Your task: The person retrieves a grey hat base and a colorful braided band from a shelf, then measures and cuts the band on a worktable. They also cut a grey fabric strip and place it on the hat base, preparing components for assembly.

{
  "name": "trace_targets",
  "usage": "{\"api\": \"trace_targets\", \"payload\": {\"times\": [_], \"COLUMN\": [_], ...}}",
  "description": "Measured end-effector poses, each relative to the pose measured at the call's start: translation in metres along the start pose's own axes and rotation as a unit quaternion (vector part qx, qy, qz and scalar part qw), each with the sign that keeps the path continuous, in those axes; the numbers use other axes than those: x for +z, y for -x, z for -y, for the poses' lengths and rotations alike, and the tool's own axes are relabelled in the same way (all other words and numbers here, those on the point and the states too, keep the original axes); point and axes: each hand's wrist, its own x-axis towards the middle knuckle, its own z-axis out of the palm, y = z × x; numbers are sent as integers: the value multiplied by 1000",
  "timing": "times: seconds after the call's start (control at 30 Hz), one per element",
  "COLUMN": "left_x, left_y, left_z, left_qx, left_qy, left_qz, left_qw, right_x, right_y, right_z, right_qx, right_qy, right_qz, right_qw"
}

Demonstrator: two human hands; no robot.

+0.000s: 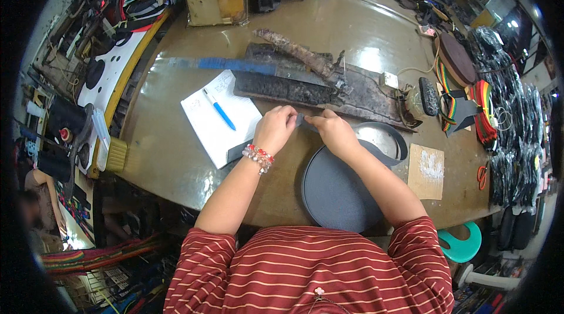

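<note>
My left hand (276,129), with a beaded bracelet on its wrist, pinches a dark grey webbing strap (300,120) over the middle of the table. Close beside it, my right hand (336,130) is closed on the same strap, fingertips towards the left ones. One strap end (236,152) passes below my left wrist onto the notebook's lower corner. Under my right forearm lies a large flat roll of grey webbing (336,190); a loop of strap (402,144) curves out to its right. The fingers partly hide the strap between them.
Just beyond my hands lies a blackened bench tool (282,87) with a rough wrapped handle (296,52). A blue pen (220,111) rests on the open notebook (205,132). To the right are cardboard (426,181), orange-handled scissors (482,177) and striped straps (483,111). A brush (117,155) sits at left.
</note>
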Motion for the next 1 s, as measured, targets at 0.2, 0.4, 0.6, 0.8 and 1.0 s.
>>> {"api": "trace_targets", "payload": {"times": [0.2,0.4,0.6,0.8,1.0], "left_x": [0,10,19,-22,-89], "left_y": [-2,2,4,-5,-116], "left_z": [5,-3,-11,-24,-4], "left_qx": [8,20,45,46,50], "left_qy": [11,-93,-155,115,79], "left_qz": [3,-7,-77,-82,-142], "left_qw": [1000,995,984,989,985], "right_x": [3,0,2,-48,-144], "right_y": [-4,-10,-22,10,33], "right_z": [2,2,-5,-15,-41], "right_qx": [-193,-153,-160,-13,153], "right_qy": [161,102,-24,-315,-357], "right_qz": [-21,55,-10,4,146], "right_qw": [968,981,987,949,910]}}
